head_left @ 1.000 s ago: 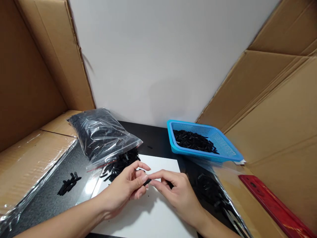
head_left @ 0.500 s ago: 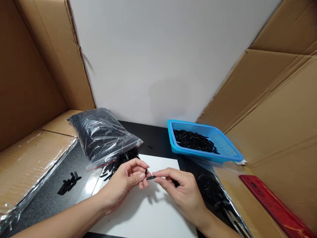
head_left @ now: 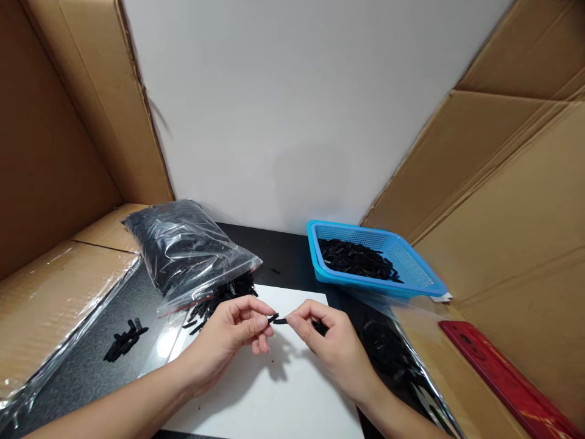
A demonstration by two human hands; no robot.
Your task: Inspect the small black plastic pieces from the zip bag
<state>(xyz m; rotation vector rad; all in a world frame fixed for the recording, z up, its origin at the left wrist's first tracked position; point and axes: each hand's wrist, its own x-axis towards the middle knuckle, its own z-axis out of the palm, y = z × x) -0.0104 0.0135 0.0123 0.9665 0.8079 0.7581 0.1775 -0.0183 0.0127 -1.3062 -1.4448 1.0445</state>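
Note:
Over a white sheet (head_left: 269,396), my left hand (head_left: 235,326) pinches a small, slim black piece (head_left: 273,317) between thumb and index finger. Facing it, my right hand (head_left: 331,344) grips a second slim black piece (head_left: 280,321) at its right end. The two pieces meet or overlap between my fingertips; I cannot tell whether they are joined. Something dark (head_left: 320,328) shows inside the curl of my right fingers, too hidden to name. Beyond my left hand lies a loose pile of similar black pieces (head_left: 228,292).
A clear zip bag (head_left: 183,244) full of black pieces lies behind the pile. At the back right is a blue basket (head_left: 423,268) with many more inside. A small cluster (head_left: 124,342) sits at left. Dark bagged items (head_left: 388,347) and a red object (head_left: 493,372) are at right.
My right hand has tilted a little, bringing its black piece up against the tip of the left one. The left hand's piece now sticks out further past its fingertips.

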